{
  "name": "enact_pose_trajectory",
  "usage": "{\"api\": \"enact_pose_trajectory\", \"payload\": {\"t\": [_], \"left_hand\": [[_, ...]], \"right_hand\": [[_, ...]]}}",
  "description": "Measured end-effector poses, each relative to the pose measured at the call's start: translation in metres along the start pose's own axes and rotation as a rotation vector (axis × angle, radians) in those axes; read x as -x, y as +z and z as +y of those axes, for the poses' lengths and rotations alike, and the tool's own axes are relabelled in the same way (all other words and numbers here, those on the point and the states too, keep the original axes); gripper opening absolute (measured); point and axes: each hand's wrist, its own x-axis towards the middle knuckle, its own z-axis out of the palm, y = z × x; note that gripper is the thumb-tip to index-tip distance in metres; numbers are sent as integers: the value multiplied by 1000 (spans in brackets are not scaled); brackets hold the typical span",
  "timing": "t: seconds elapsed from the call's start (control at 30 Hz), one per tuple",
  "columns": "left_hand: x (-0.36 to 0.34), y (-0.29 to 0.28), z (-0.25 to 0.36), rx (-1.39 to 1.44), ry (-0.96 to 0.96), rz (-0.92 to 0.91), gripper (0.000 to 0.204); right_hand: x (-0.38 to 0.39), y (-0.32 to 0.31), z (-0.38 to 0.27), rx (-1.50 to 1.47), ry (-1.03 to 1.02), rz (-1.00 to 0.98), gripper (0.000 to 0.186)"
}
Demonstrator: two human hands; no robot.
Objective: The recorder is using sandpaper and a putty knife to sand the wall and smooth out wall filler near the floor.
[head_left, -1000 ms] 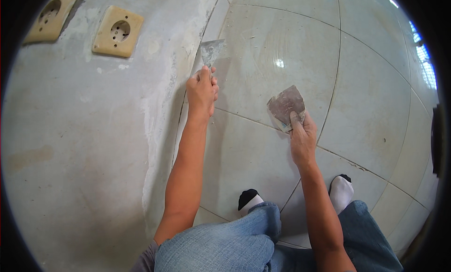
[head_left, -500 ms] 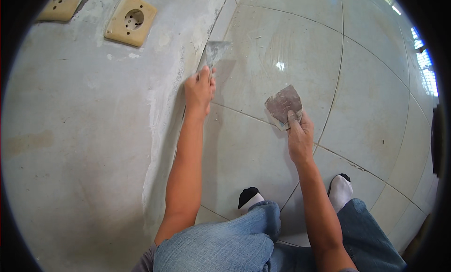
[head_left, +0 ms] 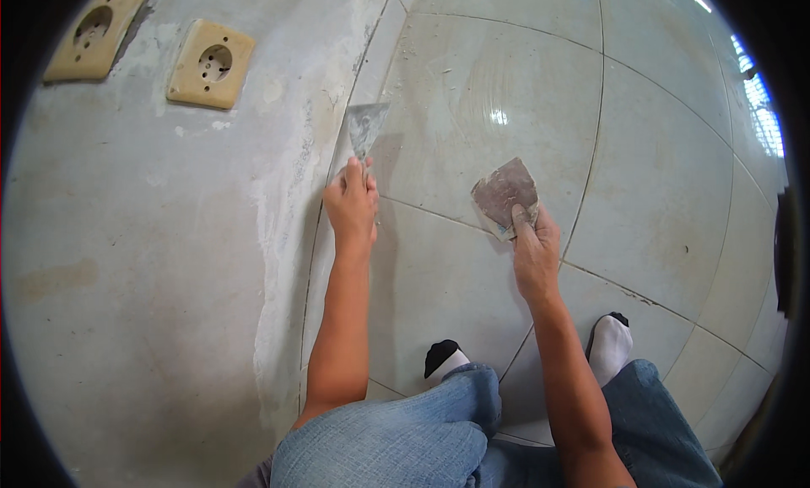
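A putty knife with a flared, whitish-smeared metal blade is in my left hand, its fingers closed round the handle. The blade points away from me beside the foot of the wall, close to the tiled skirting; whether it touches cannot be told. Over the floor tiles, my right hand grips a flat brownish piece with uneven edges and pale crust, the thumb laid on its top. What that piece is made of is unclear.
On the left rises a grey plastered wall with two yellowed power sockets. Glossy pale floor tiles spread to the right, with crumbs and smears near the skirting. My socked feet rest on the tiles below my hands.
My left hand and the putty knife have come back toward me along the wall's foot, so the blade shows more clearly. The right hand has barely shifted. The whole view has tilted slightly.
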Motion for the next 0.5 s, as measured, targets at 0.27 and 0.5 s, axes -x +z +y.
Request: {"api": "enact_pose_trajectory", "payload": {"t": [0.27,0.5], "left_hand": [[-9,5,19,-23,15,-25,37],[23,-30,1,-97,-51,24,38]], "right_hand": [[-12,10,1,49,-16,27,26],[-102,70,9,194,-241,-7,27]]}}
